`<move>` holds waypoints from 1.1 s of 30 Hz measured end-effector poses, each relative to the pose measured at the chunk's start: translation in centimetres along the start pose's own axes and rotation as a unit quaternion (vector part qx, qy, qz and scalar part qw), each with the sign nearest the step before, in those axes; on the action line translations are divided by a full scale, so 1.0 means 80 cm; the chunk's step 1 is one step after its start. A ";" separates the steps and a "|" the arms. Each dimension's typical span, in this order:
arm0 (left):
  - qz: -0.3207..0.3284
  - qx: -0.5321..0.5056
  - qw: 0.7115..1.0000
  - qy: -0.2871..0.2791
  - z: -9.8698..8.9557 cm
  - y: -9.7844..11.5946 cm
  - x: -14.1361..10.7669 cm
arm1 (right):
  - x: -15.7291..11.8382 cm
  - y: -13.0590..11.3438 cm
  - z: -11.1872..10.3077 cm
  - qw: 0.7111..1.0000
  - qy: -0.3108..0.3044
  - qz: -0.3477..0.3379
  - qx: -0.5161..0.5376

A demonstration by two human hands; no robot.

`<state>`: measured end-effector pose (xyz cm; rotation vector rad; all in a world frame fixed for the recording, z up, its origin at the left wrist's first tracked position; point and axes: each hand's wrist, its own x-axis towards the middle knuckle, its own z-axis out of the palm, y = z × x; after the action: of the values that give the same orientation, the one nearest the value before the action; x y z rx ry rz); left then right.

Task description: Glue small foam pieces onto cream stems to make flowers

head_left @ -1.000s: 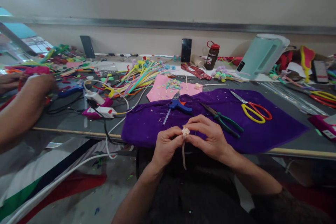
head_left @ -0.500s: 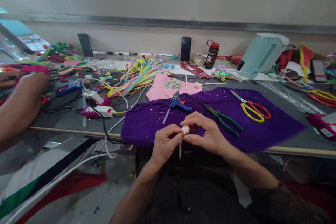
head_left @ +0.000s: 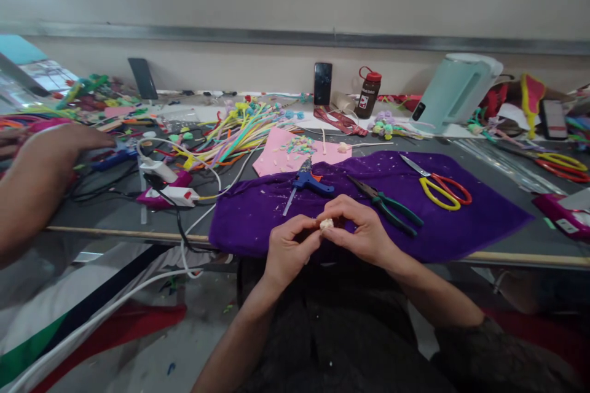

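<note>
- A broad purple fabric cloth (head_left: 479,215) is flecked with white.
- A small knobbly cream piece (head_left: 326,225) is tinted in one pale shade.
- Silver-bladed metal scissors (head_left: 432,176) are fitted with one yellow loop and one red.
- A blue pistol-shaped plastic glue gun (head_left: 304,180) is accented with orange.
- Long-nosed metal pliers (head_left: 378,198) are sleeved in dark green.
- A flat pink sheet (head_left: 266,161) is dotted with multicoloured pastel bits (head_left: 301,145).

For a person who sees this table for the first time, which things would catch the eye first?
Probably the wide purple cloth at the front edge, with red-and-yellow scissors on its right part. Just in front of it, two hands pinch a small cream piece. Behind, left of the pink sheet, a bright bundle of coloured stems spreads out.
</note>
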<state>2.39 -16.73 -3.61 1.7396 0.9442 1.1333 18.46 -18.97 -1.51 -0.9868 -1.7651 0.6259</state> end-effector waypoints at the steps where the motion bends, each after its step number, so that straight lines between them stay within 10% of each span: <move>1: -0.014 -0.011 1.000 0.004 0.000 0.000 0.000 | 0.000 0.001 0.000 1.000 -0.002 0.003 0.000; 12: -0.189 -0.312 0.928 0.073 -0.009 0.000 0.014 | -0.004 0.004 0.019 0.993 -0.015 0.111 0.044; 33: -0.214 -0.373 0.900 0.068 -0.020 -0.003 0.017 | 0.011 0.000 0.050 0.994 0.012 0.094 0.062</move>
<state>1.24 -15.05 -3.04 0.7939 0.7720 1.1216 14.59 -18.16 -2.62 -1.0767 -1.6037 0.8281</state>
